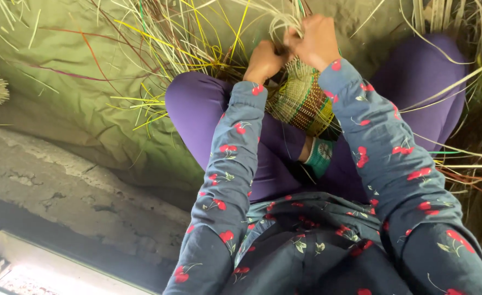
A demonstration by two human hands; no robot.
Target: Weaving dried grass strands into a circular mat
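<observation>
Upper centre of the frame: the left hand [264,59] and right hand [314,39] each pinch pale straw strands [280,23] above a half-woven basket [302,98]. The basket rests on purple-clad legs [197,109], over an olive cloth [66,76].

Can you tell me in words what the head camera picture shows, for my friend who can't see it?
Two hands, the left hand and the right hand, grip pale straw strands at the rim of a half-woven basket held between the person's knees. The person wears purple trousers and cherry-print sleeves, sitting on an olive cloth strewn with loose coloured straws.
</observation>
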